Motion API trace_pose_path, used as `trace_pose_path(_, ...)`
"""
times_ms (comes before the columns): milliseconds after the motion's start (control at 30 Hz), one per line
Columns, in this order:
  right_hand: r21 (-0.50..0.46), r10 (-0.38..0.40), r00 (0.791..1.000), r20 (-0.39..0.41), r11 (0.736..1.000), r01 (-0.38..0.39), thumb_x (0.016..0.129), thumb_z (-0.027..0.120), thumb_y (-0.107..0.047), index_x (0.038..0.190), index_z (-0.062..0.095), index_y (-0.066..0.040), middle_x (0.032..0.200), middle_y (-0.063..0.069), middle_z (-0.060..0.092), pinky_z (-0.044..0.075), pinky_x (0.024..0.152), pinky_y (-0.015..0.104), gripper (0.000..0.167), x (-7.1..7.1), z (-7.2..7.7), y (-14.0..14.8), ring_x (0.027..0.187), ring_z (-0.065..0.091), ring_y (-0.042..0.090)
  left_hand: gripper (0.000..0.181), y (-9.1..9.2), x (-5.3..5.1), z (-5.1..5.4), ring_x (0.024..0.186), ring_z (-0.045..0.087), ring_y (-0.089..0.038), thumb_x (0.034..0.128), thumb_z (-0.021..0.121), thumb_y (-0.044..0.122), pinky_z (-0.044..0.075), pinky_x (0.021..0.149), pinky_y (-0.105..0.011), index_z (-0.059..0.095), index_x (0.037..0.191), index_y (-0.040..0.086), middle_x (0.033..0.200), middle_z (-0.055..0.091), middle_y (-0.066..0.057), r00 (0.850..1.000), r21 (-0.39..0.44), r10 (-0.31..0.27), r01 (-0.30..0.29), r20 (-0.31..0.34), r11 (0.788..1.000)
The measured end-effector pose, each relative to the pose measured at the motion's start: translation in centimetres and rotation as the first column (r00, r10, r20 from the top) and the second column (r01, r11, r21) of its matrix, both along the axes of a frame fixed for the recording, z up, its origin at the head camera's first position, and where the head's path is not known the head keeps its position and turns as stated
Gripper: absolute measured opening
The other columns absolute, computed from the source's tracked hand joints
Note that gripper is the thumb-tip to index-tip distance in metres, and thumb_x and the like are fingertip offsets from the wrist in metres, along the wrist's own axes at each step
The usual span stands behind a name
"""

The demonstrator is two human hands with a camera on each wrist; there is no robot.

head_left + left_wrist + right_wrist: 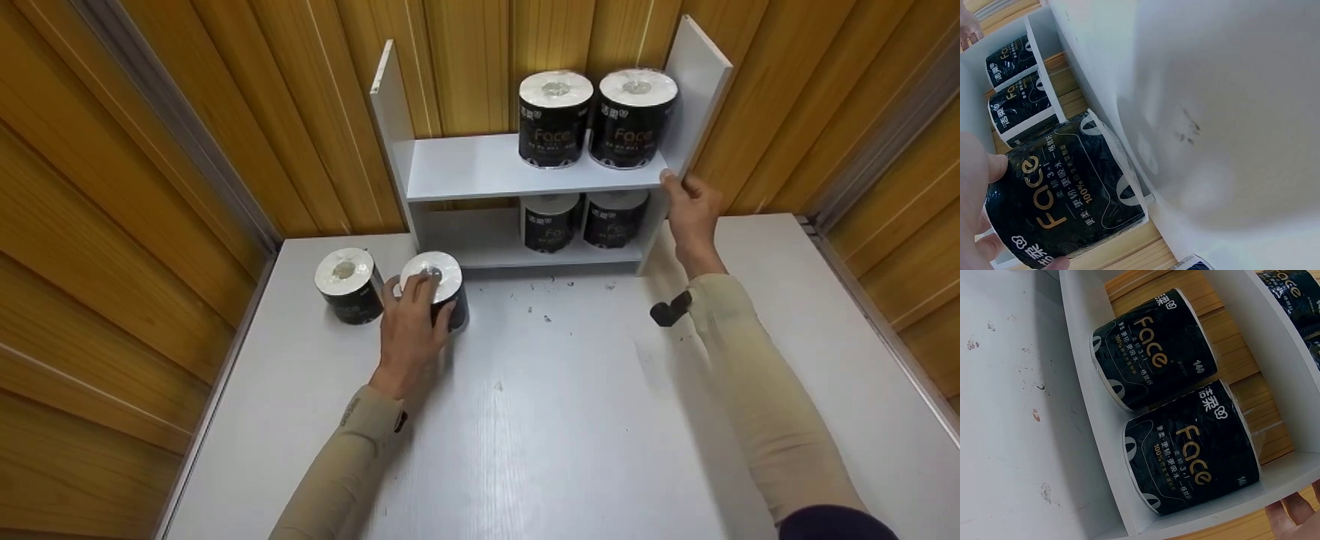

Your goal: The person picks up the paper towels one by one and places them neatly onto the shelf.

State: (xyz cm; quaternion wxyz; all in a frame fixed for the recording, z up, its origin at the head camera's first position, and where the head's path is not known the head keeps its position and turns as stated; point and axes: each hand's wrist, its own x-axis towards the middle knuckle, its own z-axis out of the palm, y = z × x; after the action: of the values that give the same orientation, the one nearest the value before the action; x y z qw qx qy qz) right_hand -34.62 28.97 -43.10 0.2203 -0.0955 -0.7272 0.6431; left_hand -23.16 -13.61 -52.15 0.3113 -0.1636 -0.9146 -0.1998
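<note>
My left hand [409, 330] holds a black-wrapped toilet roll [448, 274] from above, with fingers over its white top and thumb at the side. In the left wrist view the label of this roll [1067, 185] reads "Face"; whether its base touches the table cannot be told. Just left of it, a second roll [356, 304] stands upright on the table. My right hand [694, 214] grips the right side panel of a white two-tier shelf [465, 165], thumb at the front edge. Two rolls [553, 127] stand on the upper board and two [547, 225] on the lower, all towards the right.
The shelf stands at the back of a white table [540, 420], against a wood-panelled wall [465, 67]. Similar panels enclose the left and right sides. Small dark marks [546, 318] lie on the tabletop before the shelf.
</note>
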Motion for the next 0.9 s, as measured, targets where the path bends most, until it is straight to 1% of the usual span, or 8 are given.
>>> trace_pose_path(200,0.001,0.002,1.000,-0.013,1.000,-0.002,0.104,0.068,-0.037,0.078,0.064,-0.015,0.068,-0.013,0.047,0.041,0.062,0.022,0.034,0.1,0.0,0.0,0.069,0.045,0.006,0.047,0.3,0.0,0.5,0.126,0.063,-0.036,0.1001,0.077,0.030,0.037,0.122,-0.058,0.066,0.136,0.002,0.131,0.068,-0.017,1.000,-0.016,0.000,0.000,0.000,1.000)
trace_pose_path(300,-0.007,0.014,1.000,-0.011,1.000,-0.014,0.104,0.068,-0.037,0.077,0.064,-0.017,0.065,-0.013,0.045,0.043,0.060,0.021,0.034,0.1,0.0,0.0,0.066,0.044,0.005,0.047,0.5,0.0,0.8,0.127,0.063,-0.034,0.1020,0.074,0.031,0.037,0.122,-0.058,0.066,0.138,0.002,0.131,0.068,-0.017,1.000,-0.035,0.000,0.000,0.003,0.999)
trace_pose_path(500,-0.010,0.027,1.000,0.008,1.000,-0.027,0.105,0.067,-0.037,0.089,0.070,-0.013,0.068,-0.013,0.047,0.044,0.058,0.019,0.029,0.0,0.0,0.1,0.067,0.045,0.005,0.049,0.7,-0.1,1.3,0.129,0.063,-0.033,0.1026,0.073,0.031,0.035,0.124,-0.057,0.065,0.141,0.002,0.134,0.068,-0.016,1.000,-0.028,-0.008,0.008,0.017,1.000)
trace_pose_path(700,0.002,0.019,0.999,0.026,1.000,-0.019,0.105,0.067,-0.040,0.101,0.075,-0.013,0.076,-0.012,0.054,0.047,0.064,0.021,0.028,-0.2,-0.2,0.2,0.075,0.049,0.007,0.048,1.0,-0.5,1.6,0.129,0.063,-0.035,0.1017,0.075,0.031,0.035,0.124,-0.057,0.066,0.139,0.003,0.134,0.068,-0.016,1.000,-0.007,-0.015,0.015,0.008,1.000)
trace_pose_path(767,-0.005,0.034,0.999,0.032,0.999,-0.034,0.105,0.066,-0.039,0.100,0.076,-0.015,0.078,-0.011,0.055,0.048,0.065,0.021,0.026,0.4,0.4,0.1,0.076,0.050,0.008,0.047,1.2,-0.7,1.6,0.129,0.063,-0.035,0.1001,0.077,0.029,0.036,0.123,-0.056,0.066,0.138,0.002,0.133,0.068,-0.016,1.000,0.002,-0.013,0.013,-0.005,1.000)
trace_pose_path(833,-0.009,0.039,0.999,0.034,0.999,-0.039,0.106,0.064,-0.035,0.093,0.074,-0.018,0.077,-0.011,0.053,0.047,0.065,0.019,0.023,2.1,1.9,-0.9,0.075,0.049,0.007,0.046,1.4,-0.6,2.1,0.127,0.063,-0.036,0.0986,0.078,0.026,0.038,0.122,-0.056,0.067,0.136,0.001,0.131,0.068,-0.017,1.000,0.007,-0.021,0.021,-0.022,1.000)
trace_pose_path(867,-0.045,0.051,0.998,0.021,0.998,-0.050,0.105,0.065,-0.030,0.088,0.072,-0.018,0.076,-0.010,0.052,0.045,0.064,0.017,0.022,3.3,3.2,-1.7,0.074,0.048,0.006,0.046,1.6,-0.4,2.5,0.127,0.063,-0.035,0.0986,0.078,0.026,0.038,0.122,-0.055,0.067,0.136,0.001,0.130,0.069,-0.017,0.999,0.010,-0.027,0.027,-0.033,1.000)
trace_pose_path(900,-0.092,0.082,0.996,0.015,0.993,-0.081,0.105,0.066,-0.029,0.087,0.073,-0.018,0.076,-0.010,0.053,0.046,0.064,0.017,0.022,3.8,3.8,-2.1,0.074,0.048,0.006,0.046,1.7,-0.3,3.0,0.126,0.063,-0.034,0.0985,0.078,0.027,0.038,0.122,-0.054,0.067,0.135,0.001,0.129,0.069,-0.016,0.999,0.011,-0.031,0.031,-0.043,0.999)
